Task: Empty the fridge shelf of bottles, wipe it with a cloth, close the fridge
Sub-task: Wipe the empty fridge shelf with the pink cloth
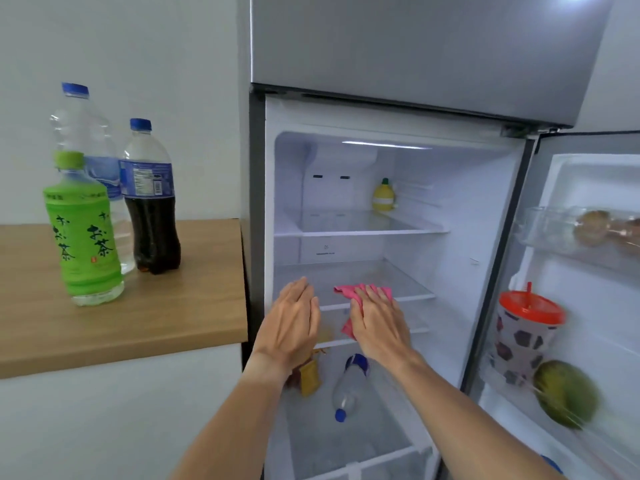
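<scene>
Right hand (375, 318) flat, palm pressing crumpled pink cloth (360, 296) at glass shelf (412, 287) front edge, left hand (294, 318) open, fingers straight, holding nothing, three plastic bottles (152, 199) upright on wooden counter (173, 317).

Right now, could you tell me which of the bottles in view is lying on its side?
The clear bottle with the blue cap low inside the fridge, below the shelf being wiped. The green tea bottle, the tall water bottle and the cola bottle stand upright on the counter.
</scene>
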Demonstrator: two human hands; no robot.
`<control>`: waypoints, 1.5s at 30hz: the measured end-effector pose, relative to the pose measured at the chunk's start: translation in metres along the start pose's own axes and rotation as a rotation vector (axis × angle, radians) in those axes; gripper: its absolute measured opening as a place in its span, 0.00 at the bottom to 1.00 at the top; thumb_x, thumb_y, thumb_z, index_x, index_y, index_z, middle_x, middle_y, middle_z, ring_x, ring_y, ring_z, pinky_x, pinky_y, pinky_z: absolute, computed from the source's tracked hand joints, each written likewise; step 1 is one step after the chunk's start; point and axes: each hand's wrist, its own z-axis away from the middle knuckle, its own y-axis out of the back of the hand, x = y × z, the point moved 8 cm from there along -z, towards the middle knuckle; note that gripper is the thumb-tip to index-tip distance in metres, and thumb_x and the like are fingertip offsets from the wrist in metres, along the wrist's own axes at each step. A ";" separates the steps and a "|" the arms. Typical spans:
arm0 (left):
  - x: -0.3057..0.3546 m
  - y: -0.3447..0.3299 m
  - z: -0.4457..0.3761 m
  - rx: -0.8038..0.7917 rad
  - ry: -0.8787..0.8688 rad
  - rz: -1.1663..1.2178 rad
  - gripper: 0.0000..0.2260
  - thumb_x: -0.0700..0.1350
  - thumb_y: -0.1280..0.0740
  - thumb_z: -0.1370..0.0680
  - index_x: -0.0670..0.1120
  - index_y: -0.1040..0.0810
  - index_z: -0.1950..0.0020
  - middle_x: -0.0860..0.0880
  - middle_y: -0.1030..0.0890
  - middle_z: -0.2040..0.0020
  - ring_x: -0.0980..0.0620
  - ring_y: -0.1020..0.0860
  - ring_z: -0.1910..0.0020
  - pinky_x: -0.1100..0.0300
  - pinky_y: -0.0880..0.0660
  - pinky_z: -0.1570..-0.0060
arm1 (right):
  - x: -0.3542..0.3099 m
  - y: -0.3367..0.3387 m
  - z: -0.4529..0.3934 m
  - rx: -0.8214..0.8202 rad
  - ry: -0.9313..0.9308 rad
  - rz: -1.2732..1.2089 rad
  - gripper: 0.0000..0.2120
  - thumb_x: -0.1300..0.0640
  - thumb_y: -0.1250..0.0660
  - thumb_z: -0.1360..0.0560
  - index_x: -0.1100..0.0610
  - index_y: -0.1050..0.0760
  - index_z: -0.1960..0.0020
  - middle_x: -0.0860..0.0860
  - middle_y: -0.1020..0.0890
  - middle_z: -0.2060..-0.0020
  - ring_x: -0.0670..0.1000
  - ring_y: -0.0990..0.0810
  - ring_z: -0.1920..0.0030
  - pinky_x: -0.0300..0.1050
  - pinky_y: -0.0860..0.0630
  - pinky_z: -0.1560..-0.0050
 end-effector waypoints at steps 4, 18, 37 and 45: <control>-0.017 -0.065 -0.053 -0.091 0.091 0.021 0.13 0.38 0.45 0.19 0.37 0.24 0.41 0.39 0.23 0.41 0.41 0.23 0.41 0.52 0.24 0.43 | 0.052 -0.034 -0.043 -0.026 -0.125 -0.048 0.24 0.52 0.55 0.16 0.51 0.33 0.24 0.52 0.27 0.27 0.52 0.34 0.25 0.52 0.46 0.22; -0.107 -0.219 -0.148 -0.420 0.567 -0.034 0.24 0.52 0.49 0.19 0.41 0.35 0.27 0.40 0.37 0.24 0.41 0.37 0.26 0.46 0.41 0.26 | 0.215 -0.142 -0.180 -0.312 -0.388 -0.106 0.27 0.49 0.61 0.17 0.48 0.40 0.21 0.53 0.32 0.24 0.55 0.40 0.23 0.58 0.53 0.22; -0.174 -0.272 -0.172 -0.457 0.675 -0.065 0.30 0.59 0.55 0.20 0.49 0.48 0.19 0.46 0.50 0.18 0.40 0.52 0.20 0.41 0.53 0.23 | 0.196 -0.216 -0.270 -0.537 -0.152 0.073 0.37 0.27 0.57 0.27 0.34 0.59 0.20 0.48 0.56 0.18 0.56 0.60 0.19 0.62 0.65 0.23; -0.172 -0.270 -0.172 -0.499 0.659 -0.058 0.29 0.58 0.57 0.19 0.49 0.52 0.19 0.46 0.52 0.18 0.40 0.54 0.19 0.41 0.55 0.22 | 0.123 -0.225 -0.253 -0.569 -0.010 0.068 0.37 0.25 0.57 0.26 0.36 0.57 0.20 0.49 0.56 0.18 0.59 0.60 0.19 0.63 0.65 0.24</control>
